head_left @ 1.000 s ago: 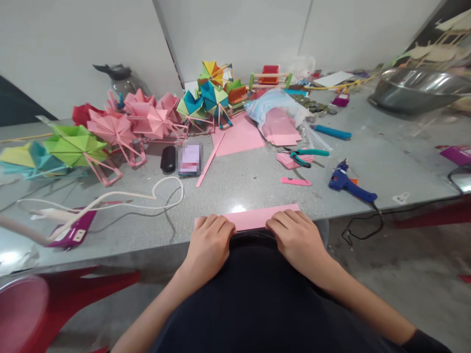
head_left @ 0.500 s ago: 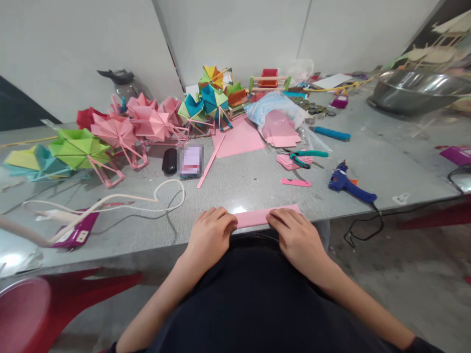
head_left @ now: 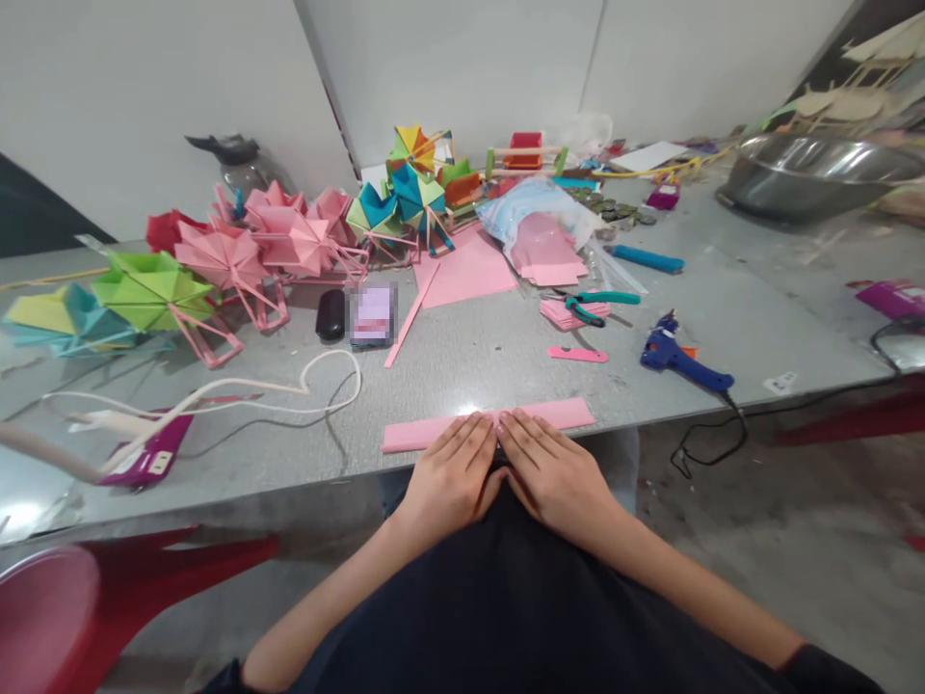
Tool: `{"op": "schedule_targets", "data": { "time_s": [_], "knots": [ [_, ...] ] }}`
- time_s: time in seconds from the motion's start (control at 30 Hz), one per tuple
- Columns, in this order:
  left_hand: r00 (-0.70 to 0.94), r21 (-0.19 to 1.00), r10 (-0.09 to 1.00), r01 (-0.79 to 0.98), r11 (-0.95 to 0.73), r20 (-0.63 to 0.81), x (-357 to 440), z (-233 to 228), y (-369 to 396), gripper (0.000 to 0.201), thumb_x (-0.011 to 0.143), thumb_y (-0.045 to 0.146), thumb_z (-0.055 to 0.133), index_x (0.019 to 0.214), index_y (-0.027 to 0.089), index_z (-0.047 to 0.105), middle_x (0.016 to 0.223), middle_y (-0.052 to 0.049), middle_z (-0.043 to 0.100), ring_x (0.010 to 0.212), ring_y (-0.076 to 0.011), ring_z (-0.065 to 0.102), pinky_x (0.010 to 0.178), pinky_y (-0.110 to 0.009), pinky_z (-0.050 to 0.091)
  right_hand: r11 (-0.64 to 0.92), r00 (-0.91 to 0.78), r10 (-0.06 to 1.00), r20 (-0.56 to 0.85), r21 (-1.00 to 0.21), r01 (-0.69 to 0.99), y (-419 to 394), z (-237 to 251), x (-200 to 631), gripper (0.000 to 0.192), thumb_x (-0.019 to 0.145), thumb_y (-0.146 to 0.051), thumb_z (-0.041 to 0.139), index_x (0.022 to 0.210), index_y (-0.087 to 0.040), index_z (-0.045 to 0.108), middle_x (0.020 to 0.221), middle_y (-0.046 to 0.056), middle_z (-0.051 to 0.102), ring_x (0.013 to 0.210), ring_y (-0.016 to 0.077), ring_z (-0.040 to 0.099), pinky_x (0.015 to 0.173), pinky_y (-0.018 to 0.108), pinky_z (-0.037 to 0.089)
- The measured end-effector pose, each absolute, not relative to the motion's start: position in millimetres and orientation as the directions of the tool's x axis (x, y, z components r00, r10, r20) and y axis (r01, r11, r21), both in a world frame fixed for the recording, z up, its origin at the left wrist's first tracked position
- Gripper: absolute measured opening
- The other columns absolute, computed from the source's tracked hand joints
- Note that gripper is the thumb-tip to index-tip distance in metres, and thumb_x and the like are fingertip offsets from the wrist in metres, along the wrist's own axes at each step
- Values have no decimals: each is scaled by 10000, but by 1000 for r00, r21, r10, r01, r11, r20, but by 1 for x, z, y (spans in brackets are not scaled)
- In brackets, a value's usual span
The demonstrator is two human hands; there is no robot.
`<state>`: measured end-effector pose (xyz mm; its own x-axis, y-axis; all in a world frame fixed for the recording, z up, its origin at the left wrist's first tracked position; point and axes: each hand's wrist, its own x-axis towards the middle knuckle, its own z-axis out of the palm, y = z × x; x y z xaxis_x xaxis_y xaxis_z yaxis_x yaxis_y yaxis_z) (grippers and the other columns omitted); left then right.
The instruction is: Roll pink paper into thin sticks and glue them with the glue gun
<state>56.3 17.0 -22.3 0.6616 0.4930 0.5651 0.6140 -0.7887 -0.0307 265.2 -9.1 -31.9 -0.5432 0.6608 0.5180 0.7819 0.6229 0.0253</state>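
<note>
A long folded strip of pink paper point(head_left: 411, 434) lies along the table's front edge. My left hand point(head_left: 452, 474) rests flat on its middle, fingers stretched out. Beside it, almost touching, my right hand point(head_left: 553, 467) presses on the same strip with its fingers also extended. Both palms face down, and the thumbs come together at the table edge. Beyond the strip sits a pink cutter knife point(head_left: 578, 355). Teal-handled pliers point(head_left: 607, 299) lie on a small stack of pink paper pieces point(head_left: 560, 314). A blue glue gun point(head_left: 683, 361) is to the right.
Folded-paper wheel models point(head_left: 224, 255) crowd the back left, near a phone point(head_left: 374, 315) and a black case point(head_left: 331, 315). A white cable point(head_left: 246, 386) loops at left by a purple power block point(head_left: 148, 453). A steel bowl point(head_left: 780, 183) stands far right; a red stool point(head_left: 50, 617) is lower left.
Both hands have slid inward along the pink strip and now meet at its middle. Their fingers have straightened from a curled hold at the strip to lie flat.
</note>
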Motion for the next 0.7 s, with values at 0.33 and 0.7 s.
{"op": "schedule_targets", "data": {
  "time_s": [0.33, 0.7],
  "knots": [
    [604, 14, 572, 681, -733, 555, 13, -24, 10, 417, 990, 196, 604, 1392, 95, 651, 1366, -188, 737, 1303, -315, 698, 1116, -500, 587, 468, -400, 721, 566, 27, 883, -22, -32, 302, 462, 1042, -240, 576, 1482, -104, 624, 1448, 154, 688, 1334, 282, 681, 1119, 457, 566],
    [442, 26, 561, 768, -639, 700, -24, -26, 1, 266, 938, 103, 690, 1194, 169, 723, 1181, -153, 789, 1125, -304, 752, 958, -457, 613, 394, -303, 715, 630, -5, 919, -19, -22, 304, 215, 1011, -169, 638, 1164, -141, 787, 1187, 140, 792, 1151, 298, 718, 962, 429, 566]
  ]
}}
